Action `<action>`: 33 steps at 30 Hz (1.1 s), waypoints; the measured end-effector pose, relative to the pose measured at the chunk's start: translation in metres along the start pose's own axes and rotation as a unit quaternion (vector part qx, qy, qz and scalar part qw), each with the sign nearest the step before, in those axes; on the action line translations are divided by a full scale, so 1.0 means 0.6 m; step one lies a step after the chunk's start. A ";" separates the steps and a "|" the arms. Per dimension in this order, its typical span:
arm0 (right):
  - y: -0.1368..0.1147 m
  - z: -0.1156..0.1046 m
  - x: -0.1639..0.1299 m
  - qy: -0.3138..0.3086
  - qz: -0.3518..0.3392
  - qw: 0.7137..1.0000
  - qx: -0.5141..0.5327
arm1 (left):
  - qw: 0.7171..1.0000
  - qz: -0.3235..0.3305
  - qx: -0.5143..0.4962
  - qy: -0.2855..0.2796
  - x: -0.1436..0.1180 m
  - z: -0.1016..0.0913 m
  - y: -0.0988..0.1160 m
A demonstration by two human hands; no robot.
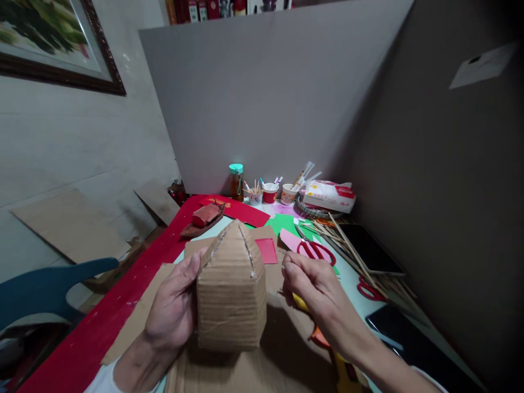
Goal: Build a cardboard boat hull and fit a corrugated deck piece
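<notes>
My left hand [174, 305] is closed round the left side of a corrugated cardboard model [231, 305] with a box-like body and a pointed top. Shiny, glue-like lines run down the seams of its sloping faces. To the right of the model and apart from it, my right hand [309, 281] is pinched. A thin tip shows at its fingertips, too small to name. Below that hand lies a yellow and orange tool [321, 337], partly hidden by my forearm. Just beyond it are red-handled scissors [316, 251] on pink paper.
Cardboard sheets [297, 349] cover the near table. Farther back stand a bottle [236, 183], paper cups [270, 193] with sticks and pens, and a tissue pack [329, 196]. On the right lie wooden sticks [352, 248], a tablet [368, 248] and a phone [409, 333]. Grey panels enclose the table.
</notes>
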State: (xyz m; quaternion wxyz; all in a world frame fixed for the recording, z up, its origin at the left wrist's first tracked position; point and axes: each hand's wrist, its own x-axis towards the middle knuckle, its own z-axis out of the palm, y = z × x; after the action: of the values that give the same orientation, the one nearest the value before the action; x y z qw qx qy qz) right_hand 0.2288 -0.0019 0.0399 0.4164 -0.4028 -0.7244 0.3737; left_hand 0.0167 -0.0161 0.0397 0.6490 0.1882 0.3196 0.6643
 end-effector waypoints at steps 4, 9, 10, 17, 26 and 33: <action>-0.003 0.002 0.006 0.045 -0.003 0.999 0.028 | 0.997 -0.021 0.037 -0.068 0.002 -0.005 -0.006; -0.007 0.004 0.010 0.035 -0.002 0.969 0.244 | 0.993 -0.024 0.087 -0.082 0.001 -0.006 -0.016; -0.009 0.005 0.009 0.012 0.014 0.963 0.267 | 0.992 -0.024 0.097 -0.080 -0.001 -0.005 -0.018; -0.031 0.013 -0.006 -0.033 0.076 0.971 0.224 | 0.968 0.027 0.225 -0.108 -0.006 -0.010 -0.038; -0.046 0.029 -0.032 -0.032 0.096 0.962 0.254 | 0.885 0.220 0.395 -0.113 -0.033 -0.020 -0.035; -0.055 0.029 -0.034 -0.042 0.051 0.961 0.267 | 0.880 0.162 0.425 -0.136 -0.045 -0.007 -0.035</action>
State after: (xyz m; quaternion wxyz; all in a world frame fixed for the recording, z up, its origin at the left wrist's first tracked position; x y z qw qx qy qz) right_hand 0.2108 -0.0365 0.0560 0.4588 -0.2973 -0.5933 0.5909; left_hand 0.0316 -0.0444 0.0272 0.4271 0.5834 0.4450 0.5284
